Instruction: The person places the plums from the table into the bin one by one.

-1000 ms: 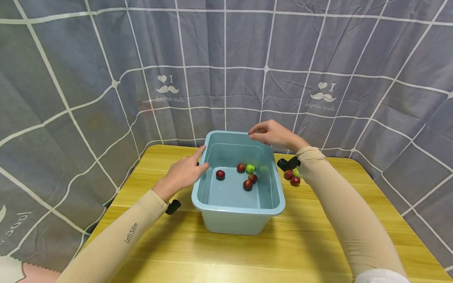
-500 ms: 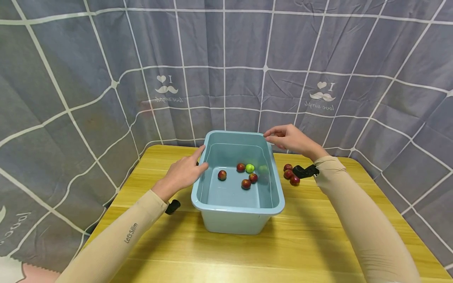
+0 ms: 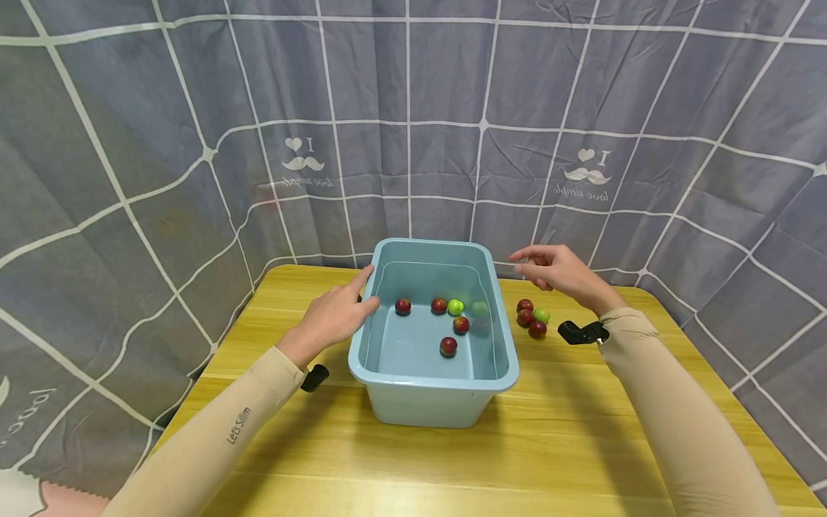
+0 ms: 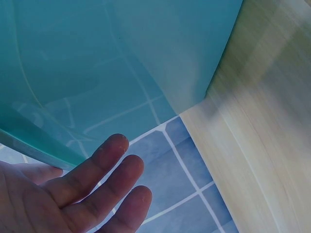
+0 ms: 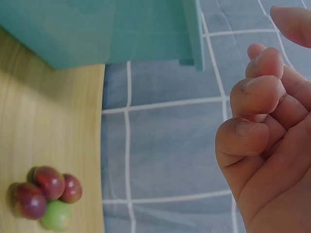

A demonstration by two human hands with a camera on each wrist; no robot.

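A pale blue plastic tub (image 3: 433, 386) stands on the wooden table, with several red plum-like fruits (image 3: 449, 347) and a green one (image 3: 455, 307) spread over its floor. My left hand (image 3: 332, 314) is at the tub's left rim, index finger and thumb reaching to the edge; in the left wrist view its other fingers extend along the outside wall. My right hand (image 3: 561, 274) hovers right of the tub's far corner, fingers loosely bent and nothing in them. Below it on the table sits a small cluster of red fruits (image 5: 49, 183) with one green fruit (image 5: 56, 215).
Grey curtain (image 3: 446, 158) with white grid lines hangs close behind the table and along both sides. The wooden tabletop (image 3: 297, 452) extends in front of the tub and to its right. Each wrist carries a black camera mount (image 3: 583, 332).
My right hand has moved right, from over the tub's far right corner to above the table. Inside, the leftmost red fruit rolled back and the front one rolled nearer. My left hand stayed put.
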